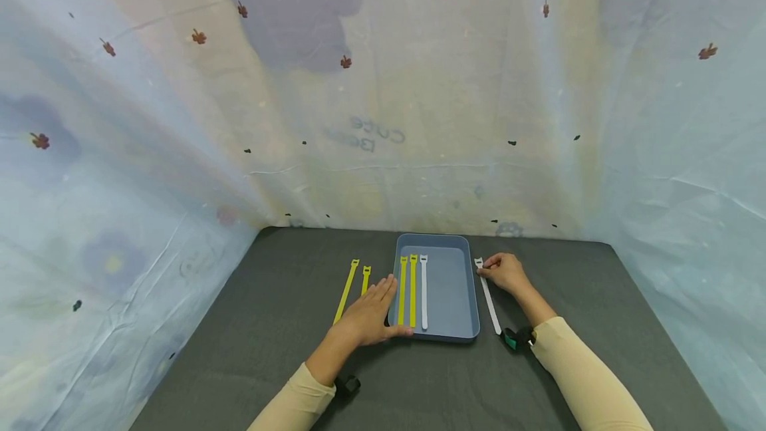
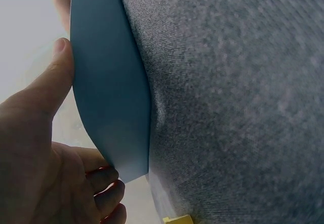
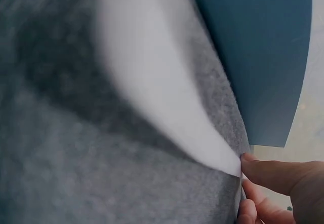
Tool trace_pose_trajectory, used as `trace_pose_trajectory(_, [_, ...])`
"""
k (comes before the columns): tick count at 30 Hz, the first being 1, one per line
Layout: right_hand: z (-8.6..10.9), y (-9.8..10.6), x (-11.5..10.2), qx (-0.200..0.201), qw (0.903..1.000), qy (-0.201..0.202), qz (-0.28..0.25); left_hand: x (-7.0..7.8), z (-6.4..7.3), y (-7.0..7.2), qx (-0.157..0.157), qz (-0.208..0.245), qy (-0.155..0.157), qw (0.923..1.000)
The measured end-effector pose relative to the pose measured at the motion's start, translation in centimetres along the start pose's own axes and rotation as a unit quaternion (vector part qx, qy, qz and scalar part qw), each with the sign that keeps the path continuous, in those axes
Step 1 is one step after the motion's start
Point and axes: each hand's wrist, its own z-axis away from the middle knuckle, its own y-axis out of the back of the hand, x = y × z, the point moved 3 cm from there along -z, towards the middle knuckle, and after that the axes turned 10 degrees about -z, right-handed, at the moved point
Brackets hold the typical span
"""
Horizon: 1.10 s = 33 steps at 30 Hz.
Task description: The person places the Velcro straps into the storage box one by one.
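- Right hand (image 1: 506, 273), right of centre in the head view: thumb and fingers were together, clamped on the upper end of the white strap (image 1: 489, 298), just below its slotted head.
- White strap, relative to the grip: its head showed at the upper left of the fingertips, while its body ran free toward the lower right of the frame, ending near the black band (image 1: 519, 338) at the wrist. It lay outside the tray (image 1: 450, 298), just beside the right wall.
- Right wrist view: the pinched end appeared at the lower right, and the free length swept to the top of the frame, where it blurred; whether that length touched the cloth (image 1: 455, 388) could not be told.
- Left hand (image 1: 370, 314), lower centre of the head view: fingers were extended along the left rim, with the thumb spread apart from them at the tray's lower left corner. In the left wrist view, the thumb touched the rim at left.
- Tray contents, centre of the head view: two yellow straps (image 1: 413, 292) stood side by side at left, with a second white one (image 1: 424, 292) to their right, heads uppermost.
- Left of the tray: two further yellow straps (image 1: 346, 292) lay on the cloth, the right-hand one partly hidden by the left hand.
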Motion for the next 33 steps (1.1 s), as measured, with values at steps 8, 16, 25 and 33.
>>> trace_pose_trajectory(8, [0.1,-0.1,0.0,-0.004,1.0,-0.006,0.002,0.0,0.0,-0.1,-0.001,-0.002,0.001,1.0])
trace_pose_trajectory(16, [0.4,0.1,0.1,0.009,0.9998,0.011,-0.017,0.0,-0.1,-0.2,-0.002,0.002,-0.001,1.0])
trace_pose_trajectory(25, [0.6,0.9,0.3,-0.003,0.9991,0.017,-0.039,-0.1,-0.1,-0.2,-0.001,0.002,0.0,1.0])
trace_pose_trajectory(33, [1.0,1.6,0.2,-0.004,0.9953,0.004,-0.097,-0.1,-0.2,-0.3,-0.002,-0.002,0.001,1.0])
